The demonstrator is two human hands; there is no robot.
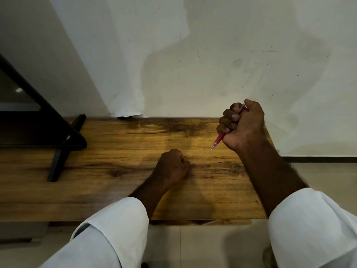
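right hand (242, 126) fisted round pink pen (219, 140), raised over wooden table (116, 151) far right corner, tip pointing down toward table. left hand (172, 165) curled in fist, resting on table middle. black stand (58, 140) on table left end.

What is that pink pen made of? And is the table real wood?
The pink pen looks like shiny, slightly see-through plastic: its barrel glows pink where light passes through. The table shows brown grain streaks and dark knots under a smooth, soft sheen. It looks like wood, though it could be a printed wood-look layer; the picture cannot settle that.
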